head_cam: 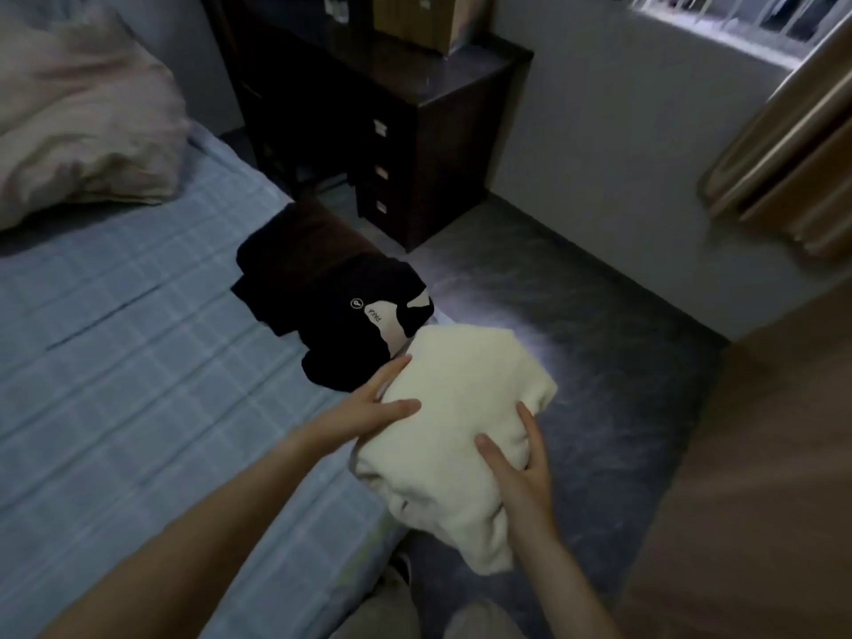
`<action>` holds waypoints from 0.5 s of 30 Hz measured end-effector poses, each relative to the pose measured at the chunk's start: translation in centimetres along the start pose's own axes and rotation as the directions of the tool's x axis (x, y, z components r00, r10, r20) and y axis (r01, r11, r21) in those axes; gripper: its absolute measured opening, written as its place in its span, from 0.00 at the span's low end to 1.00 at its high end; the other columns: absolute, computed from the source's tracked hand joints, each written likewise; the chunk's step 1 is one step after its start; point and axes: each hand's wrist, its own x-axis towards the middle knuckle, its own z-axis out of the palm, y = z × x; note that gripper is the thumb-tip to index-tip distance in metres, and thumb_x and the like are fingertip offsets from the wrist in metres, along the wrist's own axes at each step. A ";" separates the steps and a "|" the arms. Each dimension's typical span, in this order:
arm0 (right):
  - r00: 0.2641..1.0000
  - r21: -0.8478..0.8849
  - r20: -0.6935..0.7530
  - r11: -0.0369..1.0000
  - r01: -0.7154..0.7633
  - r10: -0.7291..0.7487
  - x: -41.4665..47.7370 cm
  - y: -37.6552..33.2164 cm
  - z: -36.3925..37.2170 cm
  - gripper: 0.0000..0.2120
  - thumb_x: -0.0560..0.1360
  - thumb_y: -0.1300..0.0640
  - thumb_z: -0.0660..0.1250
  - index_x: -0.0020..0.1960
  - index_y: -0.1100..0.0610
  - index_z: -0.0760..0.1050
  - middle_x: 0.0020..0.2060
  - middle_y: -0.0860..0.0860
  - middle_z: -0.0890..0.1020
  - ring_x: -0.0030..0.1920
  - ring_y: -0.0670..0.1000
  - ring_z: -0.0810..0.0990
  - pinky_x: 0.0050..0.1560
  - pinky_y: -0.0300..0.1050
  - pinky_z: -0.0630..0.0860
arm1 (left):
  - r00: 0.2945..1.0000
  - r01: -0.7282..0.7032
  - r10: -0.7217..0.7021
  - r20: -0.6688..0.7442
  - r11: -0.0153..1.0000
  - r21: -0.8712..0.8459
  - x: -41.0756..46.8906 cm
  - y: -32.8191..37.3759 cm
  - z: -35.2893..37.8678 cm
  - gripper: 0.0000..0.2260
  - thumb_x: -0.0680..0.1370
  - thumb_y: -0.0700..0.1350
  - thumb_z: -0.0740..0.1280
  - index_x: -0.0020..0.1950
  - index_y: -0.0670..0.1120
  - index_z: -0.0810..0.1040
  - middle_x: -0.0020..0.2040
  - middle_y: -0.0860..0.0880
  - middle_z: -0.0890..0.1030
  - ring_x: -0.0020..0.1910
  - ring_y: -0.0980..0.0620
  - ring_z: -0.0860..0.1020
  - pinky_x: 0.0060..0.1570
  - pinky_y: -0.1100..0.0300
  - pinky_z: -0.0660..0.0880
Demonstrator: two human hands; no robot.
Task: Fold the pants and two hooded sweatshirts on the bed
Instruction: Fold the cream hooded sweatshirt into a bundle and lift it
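A folded cream hooded sweatshirt (456,408) lies at the bed's right edge, partly hanging over it. My left hand (369,410) rests flat on its left side, fingers spread. On its near right side lies my right hand (521,463), also flat with fingers apart. Just beyond it is a folded black sweatshirt (350,325) with a white patch and small logo. A dark folded garment (295,251), probably the pants, lies behind that. All are on the blue checked bed sheet (138,352).
A crumpled beige duvet (78,113) covers the bed's far left. A dark wooden desk with drawers (392,131) stands beyond the bed, a cardboard box (428,20) on top. Grey floor (576,292) runs along the right, with a curtain (793,168) and a window.
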 end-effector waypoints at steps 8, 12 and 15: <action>0.997 -0.047 -0.030 0.997 -0.066 0.065 15.8 6.6 3.9 0.34 0.71 0.54 0.78 0.72 0.41 0.67 0.71 0.43 0.71 0.68 0.45 0.73 0.58 0.30 0.73 | 0.984 0.175 -0.176 -0.016 0.983 -0.049 17.9 -4.3 -2.1 0.33 0.77 0.45 0.72 0.77 0.60 0.62 0.73 0.53 0.67 0.69 0.51 0.70 0.68 0.53 0.70; 0.993 -0.031 -0.054 0.994 -0.104 0.102 19.1 11.2 6.7 0.36 0.71 0.55 0.78 0.72 0.41 0.65 0.70 0.44 0.68 0.64 0.39 0.73 0.51 0.23 0.72 | 0.970 0.243 -0.243 -0.003 0.970 0.007 22.5 -7.3 -3.8 0.32 0.76 0.42 0.72 0.74 0.64 0.63 0.70 0.54 0.70 0.66 0.54 0.71 0.60 0.64 0.71; 0.992 -0.099 -0.027 0.987 -0.125 0.123 19.2 13.2 7.6 0.39 0.70 0.56 0.79 0.72 0.41 0.61 0.71 0.46 0.66 0.63 0.38 0.71 0.61 0.34 0.71 | 0.962 0.273 -0.273 0.020 0.962 0.023 22.6 -8.7 -4.5 0.33 0.75 0.42 0.73 0.69 0.71 0.65 0.65 0.63 0.70 0.60 0.67 0.72 0.53 0.73 0.70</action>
